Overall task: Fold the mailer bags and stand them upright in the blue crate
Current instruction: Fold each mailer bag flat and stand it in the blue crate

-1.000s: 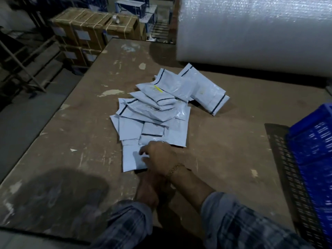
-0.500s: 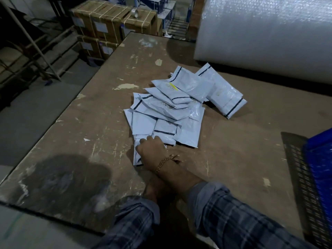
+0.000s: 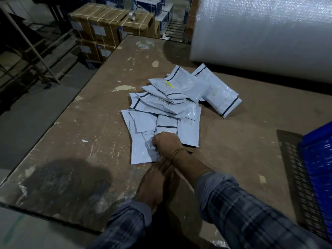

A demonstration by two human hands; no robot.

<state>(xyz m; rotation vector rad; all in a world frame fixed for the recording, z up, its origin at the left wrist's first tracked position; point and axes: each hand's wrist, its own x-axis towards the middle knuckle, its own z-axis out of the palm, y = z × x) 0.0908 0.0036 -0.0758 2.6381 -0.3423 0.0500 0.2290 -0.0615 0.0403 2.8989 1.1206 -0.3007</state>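
Nearest mailer bag [image 3: 142,153] lies flat on the counter [image 3: 75,141] at the 6 o'clock edge of the pile of mailer bags [image 3: 168,105]. My left hand [image 3: 154,184] rests on the counter just below it, fingers straight and together, gripping nothing. My right hand [image 3: 167,142] sits on the bag's right side, fingers curled into the film and bunching it. Looks like thin poly: light, limp, slick, so it should slide on the counter and crease only if pressed. I'd pin one edge with the flat hand and take it by a corner or the short edge, not the middle. Blue crate [image 3: 318,159] is at 3 o'clock, well apart, only its corner in view; contents can't be seen.
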